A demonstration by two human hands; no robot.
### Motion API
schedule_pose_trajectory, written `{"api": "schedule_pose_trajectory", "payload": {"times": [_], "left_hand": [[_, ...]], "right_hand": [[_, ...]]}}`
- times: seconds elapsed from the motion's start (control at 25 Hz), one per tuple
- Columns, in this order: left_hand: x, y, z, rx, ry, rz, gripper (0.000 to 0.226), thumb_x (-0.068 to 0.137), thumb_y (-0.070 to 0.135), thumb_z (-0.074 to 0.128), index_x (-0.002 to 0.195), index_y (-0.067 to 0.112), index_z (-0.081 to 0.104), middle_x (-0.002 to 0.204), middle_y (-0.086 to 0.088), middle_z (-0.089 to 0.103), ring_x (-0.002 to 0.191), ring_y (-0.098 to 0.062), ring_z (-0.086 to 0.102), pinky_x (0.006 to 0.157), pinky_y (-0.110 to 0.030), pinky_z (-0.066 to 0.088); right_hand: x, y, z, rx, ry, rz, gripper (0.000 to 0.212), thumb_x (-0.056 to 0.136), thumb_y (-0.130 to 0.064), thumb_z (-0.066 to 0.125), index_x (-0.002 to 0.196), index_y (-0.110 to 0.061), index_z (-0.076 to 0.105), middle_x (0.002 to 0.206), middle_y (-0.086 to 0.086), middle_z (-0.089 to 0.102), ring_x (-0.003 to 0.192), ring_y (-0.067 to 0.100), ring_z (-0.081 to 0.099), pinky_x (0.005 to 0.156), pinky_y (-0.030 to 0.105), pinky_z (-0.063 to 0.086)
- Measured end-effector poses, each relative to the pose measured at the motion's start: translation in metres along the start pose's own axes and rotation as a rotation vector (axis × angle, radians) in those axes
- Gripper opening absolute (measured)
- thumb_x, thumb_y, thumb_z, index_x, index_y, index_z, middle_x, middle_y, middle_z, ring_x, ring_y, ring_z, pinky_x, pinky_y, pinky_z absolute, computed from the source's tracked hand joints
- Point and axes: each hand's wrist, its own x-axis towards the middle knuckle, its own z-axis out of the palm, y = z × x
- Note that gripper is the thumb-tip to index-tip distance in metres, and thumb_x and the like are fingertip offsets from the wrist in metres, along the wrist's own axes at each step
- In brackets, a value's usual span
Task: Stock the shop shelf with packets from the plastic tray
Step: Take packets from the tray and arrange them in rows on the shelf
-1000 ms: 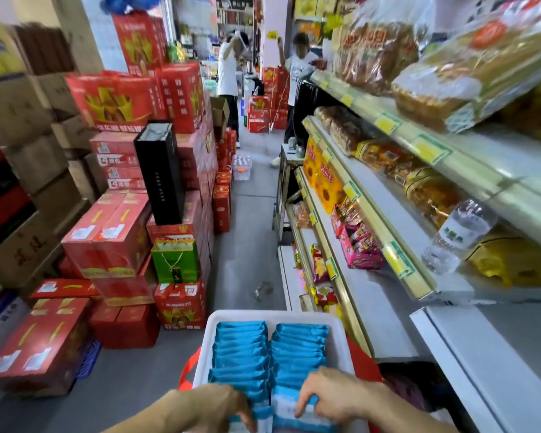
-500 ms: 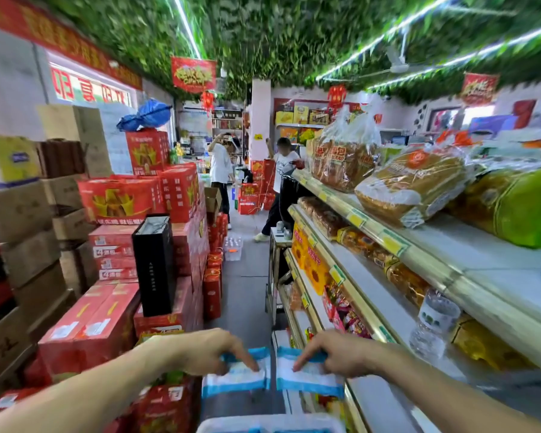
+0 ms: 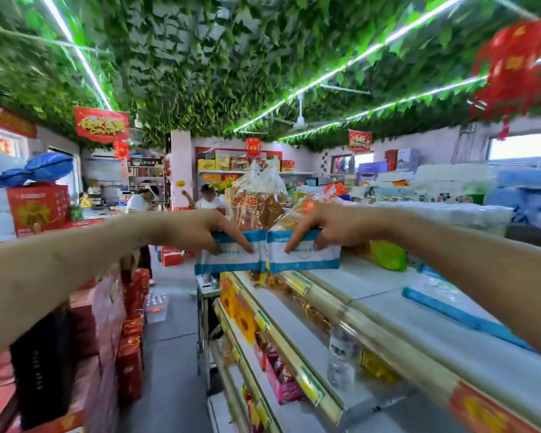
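Both arms reach forward at shelf-top height. My left hand grips a blue and white packet by its top edge. My right hand grips a second matching packet the same way. The two packets hang side by side and touch, just above the front edge of the top shelf. Another blue and white packet lies flat on that shelf at the right. The plastic tray is out of view.
Bagged bread stands on the shelf behind the packets, a green bag to their right. Lower shelves hold snack packs and a water bottle. Red boxes are stacked left of the aisle. Two people stand far back.
Both hands took a packet each from the tray and lifted them up to top-shelf height. The view tilted up from the tray to the ceiling, and the tray left the frame.
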Motion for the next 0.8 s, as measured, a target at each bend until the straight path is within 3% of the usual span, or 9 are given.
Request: {"api": "schedule_pose_trajectory", "payload": {"times": [0.16,0.24,0.28,0.32,0.4,0.52,0.64,0.8], "left_hand": [[0.073,0.079,-0.004,0.0,0.003,0.214,0.06,0.095,-0.01,0.057,0.119,0.042,0.075,0.131,0.011,0.064,0.095,-0.011,0.069,0.082,-0.031,0.058],[0.112,0.129,0.009,0.0,0.003,0.329,0.056,0.095,-0.013,0.057,0.121,0.034,0.075,0.125,0.011,0.065,0.077,0.002,0.068,0.068,-0.019,0.057],[0.131,0.155,0.018,-0.006,-0.009,0.384,0.056,0.094,-0.013,0.057,0.12,0.033,0.076,0.125,0.014,0.064,0.08,0.008,0.066,0.074,-0.016,0.057],[0.15,0.179,0.027,-0.014,-0.028,0.438,0.057,0.093,-0.012,0.059,0.117,0.037,0.077,0.128,0.016,0.063,0.094,0.007,0.065,0.09,-0.022,0.056],[0.185,0.224,0.049,-0.006,-0.077,0.52,0.062,0.091,-0.009,0.062,0.112,0.048,0.076,0.136,0.016,0.061,0.116,-0.008,0.061,0.109,-0.038,0.05],[0.225,0.279,0.077,0.001,-0.082,0.626,0.064,0.089,-0.01,0.063,0.112,0.048,0.076,0.136,0.014,0.064,0.122,-0.016,0.061,0.11,-0.041,0.049],[0.246,0.324,0.101,-0.037,-0.102,0.72,0.062,0.089,-0.014,0.062,0.114,0.041,0.078,0.134,0.012,0.066,0.122,-0.017,0.062,0.109,-0.038,0.049],[0.267,0.346,0.116,-0.038,-0.121,0.758,0.066,0.089,-0.014,0.061,0.113,0.045,0.077,0.129,0.023,0.066,0.115,-0.008,0.063,0.108,-0.038,0.05]], "right_hand": [[-0.086,0.042,-0.054,-0.081,0.14,0.137,0.056,0.082,0.005,0.068,0.109,-0.043,0.078,0.116,-0.005,0.07,0.103,0.023,0.062,0.093,0.049,0.048],[-0.143,0.063,-0.073,-0.124,0.18,0.253,0.056,0.082,0.006,0.069,0.11,-0.042,0.078,0.113,-0.015,0.071,0.099,0.01,0.062,0.086,0.041,0.049],[-0.174,0.071,-0.079,-0.14,0.197,0.315,0.057,0.082,0.006,0.069,0.109,-0.043,0.078,0.112,-0.022,0.069,0.097,0.005,0.061,0.083,0.037,0.049],[-0.204,0.08,-0.085,-0.15,0.211,0.377,0.057,0.083,0.006,0.069,0.109,-0.043,0.078,0.112,-0.024,0.068,0.097,0.004,0.061,0.082,0.035,0.049],[-0.266,0.094,-0.092,-0.161,0.234,0.493,0.054,0.085,0.005,0.068,0.11,-0.042,0.078,0.113,-0.02,0.067,0.098,0.015,0.061,0.084,0.039,0.05],[-0.343,0.118,-0.093,-0.159,0.279,0.668,0.055,0.087,0.007,0.065,0.109,-0.042,0.078,0.112,-0.013,0.065,0.097,0.021,0.059,0.083,0.038,0.05],[-0.404,0.147,-0.082,-0.124,0.323,0.858,0.058,0.086,0.01,0.061,0.106,-0.041,0.078,0.125,-0.006,0.062,0.103,0.02,0.059,0.092,0.04,0.053],[-0.435,0.181,-0.049,-0.075,0.257,0.985,0.061,0.085,0.015,0.058,0.109,-0.037,0.077,0.13,-0.012,0.058,0.105,0.013,0.058,0.09,0.03,0.05]]}}
